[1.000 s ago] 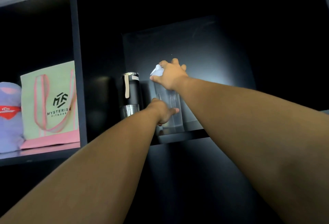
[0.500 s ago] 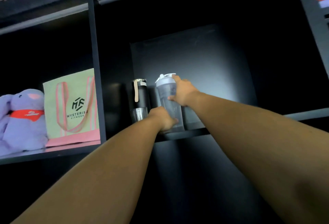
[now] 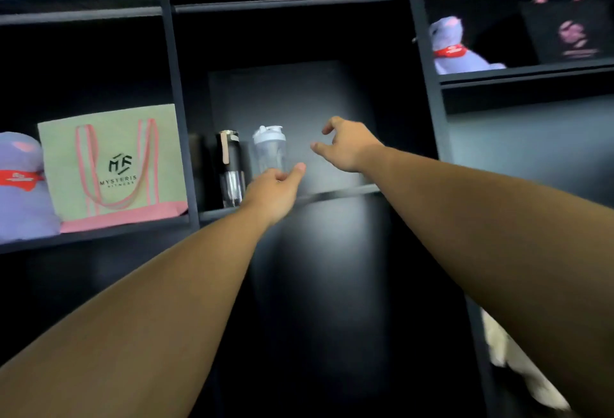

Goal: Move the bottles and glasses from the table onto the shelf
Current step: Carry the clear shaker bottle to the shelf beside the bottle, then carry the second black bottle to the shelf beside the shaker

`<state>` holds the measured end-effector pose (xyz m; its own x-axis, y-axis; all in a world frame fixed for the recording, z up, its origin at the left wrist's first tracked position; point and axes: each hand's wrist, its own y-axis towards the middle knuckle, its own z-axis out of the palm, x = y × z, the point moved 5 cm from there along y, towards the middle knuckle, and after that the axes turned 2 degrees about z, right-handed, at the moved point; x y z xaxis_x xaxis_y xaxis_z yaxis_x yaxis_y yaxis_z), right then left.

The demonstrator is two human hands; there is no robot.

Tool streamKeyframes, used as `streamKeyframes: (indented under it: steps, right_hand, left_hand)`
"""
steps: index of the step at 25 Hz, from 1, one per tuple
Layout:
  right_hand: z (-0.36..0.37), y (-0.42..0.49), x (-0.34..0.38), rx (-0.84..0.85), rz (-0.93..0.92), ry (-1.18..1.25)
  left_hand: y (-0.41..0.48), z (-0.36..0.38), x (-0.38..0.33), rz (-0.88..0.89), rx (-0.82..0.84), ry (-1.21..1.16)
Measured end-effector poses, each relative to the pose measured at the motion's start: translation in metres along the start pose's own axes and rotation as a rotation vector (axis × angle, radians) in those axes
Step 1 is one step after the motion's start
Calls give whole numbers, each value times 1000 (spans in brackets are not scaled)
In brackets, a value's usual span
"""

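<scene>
A clear shaker bottle (image 3: 269,148) with a pale lid stands upright on the black shelf (image 3: 335,193) in the middle compartment. Just left of it stands a black bottle (image 3: 230,168) with a beige strap and a shiny base. My left hand (image 3: 274,193) hovers in front of the shaker's base, fingers apart, holding nothing. My right hand (image 3: 347,148) is off to the right of the shaker, clear of it, fingers spread and empty.
A green and pink tote bag (image 3: 114,165) and a purple plush toy (image 3: 21,185) fill the left compartment. Another plush (image 3: 455,47) and a dark bag (image 3: 571,32) sit upper right. A dark upright divider (image 3: 181,138) separates the compartments.
Both hands have let go of the shaker bottle and drawn back; the right hand has moved off to the right. The bottle stays standing on the shelf. The view has pulled back.
</scene>
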<state>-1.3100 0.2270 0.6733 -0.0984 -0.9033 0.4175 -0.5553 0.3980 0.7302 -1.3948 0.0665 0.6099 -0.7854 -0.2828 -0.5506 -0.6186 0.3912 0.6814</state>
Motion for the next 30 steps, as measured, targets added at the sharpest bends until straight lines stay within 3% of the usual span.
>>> streamKeyframes:
  steps: [10,21,30]
  right_hand:
    - [-189,-261,-78,-124,368,-225]
    - [-443,-539,-153,-407,747,-444]
    - [-628,-766,-192,-473,1002,-629]
  left_hand:
    - [-159,42,-76,-46,194,-444]
    - [-353,191,-297,55,646,-697]
    - [-550,296,-505,59,916,-851]
